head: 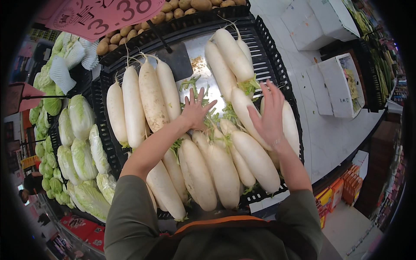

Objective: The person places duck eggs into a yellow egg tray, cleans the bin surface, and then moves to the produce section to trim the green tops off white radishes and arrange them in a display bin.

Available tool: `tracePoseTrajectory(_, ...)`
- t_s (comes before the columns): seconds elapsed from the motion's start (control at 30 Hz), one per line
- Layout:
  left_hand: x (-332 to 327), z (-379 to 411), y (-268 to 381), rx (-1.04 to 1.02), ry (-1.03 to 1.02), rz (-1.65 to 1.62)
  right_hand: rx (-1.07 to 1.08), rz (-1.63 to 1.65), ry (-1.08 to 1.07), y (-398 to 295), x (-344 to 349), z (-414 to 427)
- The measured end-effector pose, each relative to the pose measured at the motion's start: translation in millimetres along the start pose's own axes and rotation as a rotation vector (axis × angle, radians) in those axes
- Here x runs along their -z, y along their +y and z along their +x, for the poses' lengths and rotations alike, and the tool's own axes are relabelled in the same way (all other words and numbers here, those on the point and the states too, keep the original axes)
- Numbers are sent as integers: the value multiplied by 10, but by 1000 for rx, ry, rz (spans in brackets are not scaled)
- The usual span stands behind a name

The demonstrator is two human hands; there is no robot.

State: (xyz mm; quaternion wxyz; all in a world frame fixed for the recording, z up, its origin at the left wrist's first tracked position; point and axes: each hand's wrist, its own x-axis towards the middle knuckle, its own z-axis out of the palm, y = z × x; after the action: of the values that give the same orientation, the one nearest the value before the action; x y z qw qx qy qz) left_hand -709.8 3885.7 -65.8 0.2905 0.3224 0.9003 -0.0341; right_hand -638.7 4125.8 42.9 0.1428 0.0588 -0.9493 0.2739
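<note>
Several white daikon radishes (pixel 153 94) lie in a black plastic crate (pixel 276 55), in rows at the left, the right and the front. My left hand (pixel 196 112) is spread palm down over green leaf trimmings (pixel 191 83) in the middle, with no radish in its grip. Around those trimmings a bare shiny metal sheet (pixel 213 87) shows. My right hand (pixel 270 113) hovers at or just above the right-hand radishes, fingers apart. Below it lies a slanted radish (pixel 243 107); whether the palm touches it I cannot tell.
Potatoes (pixel 178 13) fill the crate behind. A pink price sign (pixel 107 16) on a black stand (pixel 174 63) rises at the back left. Wrapped napa cabbages (pixel 83 156) lie at the left. White foam boxes (pixel 344 84) stand at the right. Another person (pixel 31 185) is far left.
</note>
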Motion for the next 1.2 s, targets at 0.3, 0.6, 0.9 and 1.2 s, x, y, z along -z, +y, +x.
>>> tracePoseTrajectory(0.3, -234, 39, 211, -164, 152, 37, 23, 130, -235, -442, -81, -1029)
tracePoseTrajectory(0.6, -348, 47, 102, -316, 182, -72, 16, -22, -307, -486, -239, -847)
tracePoseTrajectory(0.9, -257, 152, -79, -221, 314, -321, 13, -46, -308, -471, -243, -878)
tracePoseTrajectory(1.2, -106, 301, -497, -107, 535, -317, -1, -58, -306, -464, -266, -911)
